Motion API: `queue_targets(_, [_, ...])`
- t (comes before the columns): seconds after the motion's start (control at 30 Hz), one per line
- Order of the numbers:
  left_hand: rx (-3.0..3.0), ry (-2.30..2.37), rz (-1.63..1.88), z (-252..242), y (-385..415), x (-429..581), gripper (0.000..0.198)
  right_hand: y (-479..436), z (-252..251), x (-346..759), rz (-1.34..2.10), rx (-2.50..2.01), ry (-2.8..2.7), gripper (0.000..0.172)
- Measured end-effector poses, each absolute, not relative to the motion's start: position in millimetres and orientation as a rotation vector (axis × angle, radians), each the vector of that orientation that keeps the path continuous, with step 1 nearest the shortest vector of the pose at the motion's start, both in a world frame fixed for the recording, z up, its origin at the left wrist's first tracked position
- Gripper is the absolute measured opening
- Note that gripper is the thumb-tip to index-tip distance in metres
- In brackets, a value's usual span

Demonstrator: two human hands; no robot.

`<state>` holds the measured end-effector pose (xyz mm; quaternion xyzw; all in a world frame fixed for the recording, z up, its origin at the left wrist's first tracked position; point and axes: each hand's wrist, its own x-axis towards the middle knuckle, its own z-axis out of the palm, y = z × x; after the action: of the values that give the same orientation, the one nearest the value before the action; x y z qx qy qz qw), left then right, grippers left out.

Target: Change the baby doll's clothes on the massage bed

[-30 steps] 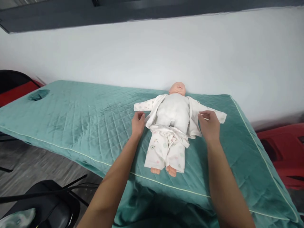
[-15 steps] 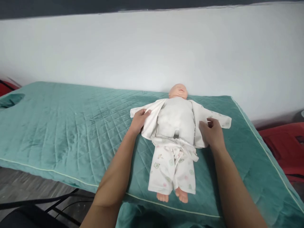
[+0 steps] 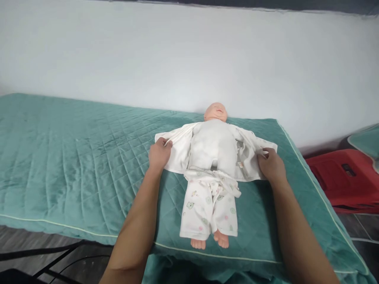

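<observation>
A baby doll (image 3: 211, 146) lies on its back, its head towards the wall and its bare feet towards me. Its white jacket (image 3: 179, 156) is spread apart at the front, baring the white cloth torso. My left hand (image 3: 160, 154) is closed on the edge of the jacket's left flap. On the other side, my right hand (image 3: 271, 163) pinches the edge of the right flap, holding it outward. Printed white trousers (image 3: 197, 209) cover the doll's legs, with the waistband bunched below the torso.
The doll rests on a green quilted bed cover (image 3: 89, 169) that stretches far to the left. A white wall (image 3: 133, 55) stands behind the bed. Beyond the right edge is a red plastic stool (image 3: 340, 177). Black metal bars (image 3: 56, 258) show at lower left.
Both hands have moved outward, drawing the jacket flaps wider apart. More of the right flap's inner side shows. The camera view has shifted slightly to the right.
</observation>
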<state>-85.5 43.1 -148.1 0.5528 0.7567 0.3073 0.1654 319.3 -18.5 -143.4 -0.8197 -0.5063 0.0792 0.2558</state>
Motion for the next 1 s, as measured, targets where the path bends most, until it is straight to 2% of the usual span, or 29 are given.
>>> queue_targets(0.1, [1.571, 2.286, 0.788, -146, 37, -79, 0.03, -23, -145, 305, -0.067, -2.154, -1.459, 0.04])
queue_targets(0.17, [1.652, 2.334, 0.89, -145, 34, -74, 0.028, -27, -141, 291, -0.175, -1.941, -1.503, 0.034])
queue_targets(0.27, [1.868, 2.201, 1.294, -142, 26, -62, 0.018, -37, -131, 263, 0.0, -1.502, -1.57, 0.017])
queue_targets(0.37, [1.858, 1.699, 1.483, -136, 13, -45, 0.013, -50, -122, 234, 0.247, -1.209, -1.701, 0.005])
queue_targets(0.53, [1.8, 0.956, 0.937, -115, -4, -36, 0.021, -68, -118, 212, 0.435, -0.931, -1.971, 0.014])
queue_targets(0.63, [1.876, 0.71, 0.678, -104, -4, -44, 0.023, -71, -118, 214, 0.48, -0.884, -2.053, 0.016])
queue_targets(0.7, [1.893, 0.635, 0.567, -101, -2, -48, 0.026, -70, -116, 215, 0.495, -0.871, -2.109, 0.023])
queue_targets(0.83, [1.933, 0.558, 0.436, -101, 0, -52, 0.029, -68, -112, 215, 0.512, -0.873, -2.21, 0.029])
queue_targets(1.0, [1.96, 0.456, 0.492, -105, 3, -51, 0.016, -68, -110, 213, 0.496, -0.867, -2.24, 0.014])
